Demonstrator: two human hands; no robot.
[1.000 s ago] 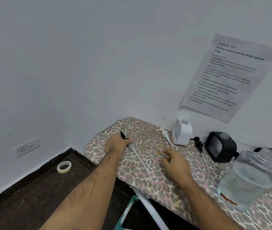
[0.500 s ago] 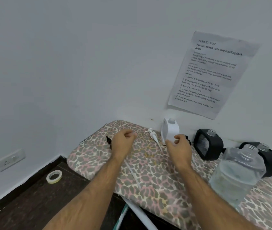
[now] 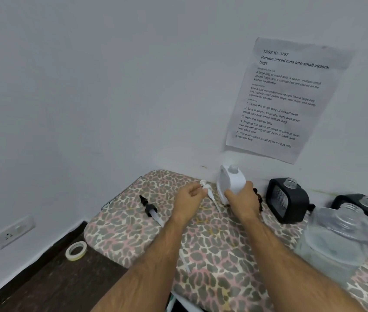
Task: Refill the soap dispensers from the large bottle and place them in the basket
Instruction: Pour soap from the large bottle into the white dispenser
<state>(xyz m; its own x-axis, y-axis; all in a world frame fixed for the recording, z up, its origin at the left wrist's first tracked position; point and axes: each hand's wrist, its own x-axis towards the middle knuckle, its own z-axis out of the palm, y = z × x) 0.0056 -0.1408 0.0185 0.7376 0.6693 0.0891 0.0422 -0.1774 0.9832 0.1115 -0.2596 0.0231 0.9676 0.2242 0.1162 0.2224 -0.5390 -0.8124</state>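
Two bare forearms and hands, nothing worn

The left hand (image 3: 189,194) and right hand (image 3: 242,197) are both uncovered: no gloves, rings, watch or wristband show on either one. Both forearms are bare along the whole length that shows, with no sleeve or cuff reaching into view at the lower edge. Fine, sparse hair lies along both forearms. Faint raised lines of tendon or vein run lengthwise along the forearms near the wrists. The knuckles are plainly ridged on each hand. The fingernails are too small to make out.
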